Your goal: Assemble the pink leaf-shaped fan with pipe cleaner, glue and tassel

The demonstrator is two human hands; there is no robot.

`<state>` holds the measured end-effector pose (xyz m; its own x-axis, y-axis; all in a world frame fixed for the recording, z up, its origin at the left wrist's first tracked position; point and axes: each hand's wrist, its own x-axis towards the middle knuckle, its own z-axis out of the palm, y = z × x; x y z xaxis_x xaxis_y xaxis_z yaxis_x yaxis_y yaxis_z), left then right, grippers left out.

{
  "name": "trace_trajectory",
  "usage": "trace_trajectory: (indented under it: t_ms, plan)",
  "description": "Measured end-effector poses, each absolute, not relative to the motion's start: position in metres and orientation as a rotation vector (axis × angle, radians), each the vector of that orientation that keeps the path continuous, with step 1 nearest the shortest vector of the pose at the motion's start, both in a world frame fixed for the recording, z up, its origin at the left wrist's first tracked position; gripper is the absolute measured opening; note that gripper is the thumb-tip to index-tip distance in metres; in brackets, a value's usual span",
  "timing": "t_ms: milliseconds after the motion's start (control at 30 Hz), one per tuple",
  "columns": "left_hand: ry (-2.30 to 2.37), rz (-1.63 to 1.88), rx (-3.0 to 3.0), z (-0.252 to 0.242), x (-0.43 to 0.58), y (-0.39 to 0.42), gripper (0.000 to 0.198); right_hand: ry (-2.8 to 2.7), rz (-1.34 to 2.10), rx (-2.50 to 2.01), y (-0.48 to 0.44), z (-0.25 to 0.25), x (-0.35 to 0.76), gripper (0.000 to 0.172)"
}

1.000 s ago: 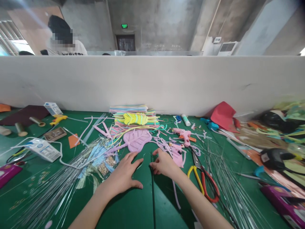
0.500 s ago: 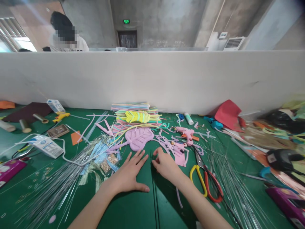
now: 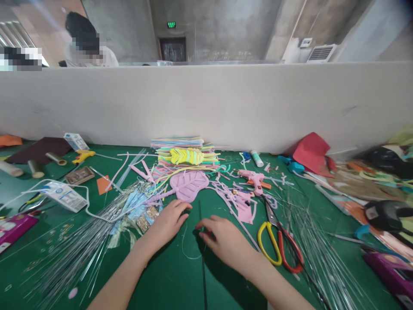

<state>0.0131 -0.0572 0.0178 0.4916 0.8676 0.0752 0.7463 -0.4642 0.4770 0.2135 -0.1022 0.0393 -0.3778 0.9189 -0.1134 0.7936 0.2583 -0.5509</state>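
My left hand has its fingers bent and drawn together below the purple leaf. A thin pale thread hangs in a loose loop from its fingertips across to my right hand. Thumb and fingers of the right hand are curled together over the table; their tips are partly hidden. Between the hands a slim dark rod lies lengthwise on the green tabletop. Just beyond the left fingers is the purple leaf, made of fuzzy stems, its stalk pointing left.
Scissors with yellow and red handles lie right of my right hand. Behind them is a pink glue gun. Wire bundles spread left, beside a bag of beads. A yellow-green fuzzy bundle sits near the white partition.
My left hand has gone from spread flat to bent fingers and drawn back slightly. The right hand has lowered. A thread loop now shows between them, and one dark line shows where two were.
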Motion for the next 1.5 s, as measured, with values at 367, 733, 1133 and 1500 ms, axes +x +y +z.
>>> trace_trajectory:
  t_ms: [367,733,1133,1500]
  plan:
    - [1.526,0.401,2.337,0.009,0.017,-0.055,0.016,-2.371,0.561,-1.733,-0.107,0.024,0.221,0.009]
    - [1.578,0.541,2.233,0.005,0.024,-0.049,0.015,-2.191,0.508,-1.815,-0.062,0.018,0.259,0.024]
    - [1.234,0.739,1.744,0.076,0.030,-0.048,0.017,-1.888,1.084,-1.424,-0.062,0.090,0.277,0.012]
    - [1.120,1.000,1.622,0.146,0.087,-0.039,0.024,-1.295,1.013,-1.194,-0.062,0.130,0.257,0.031]
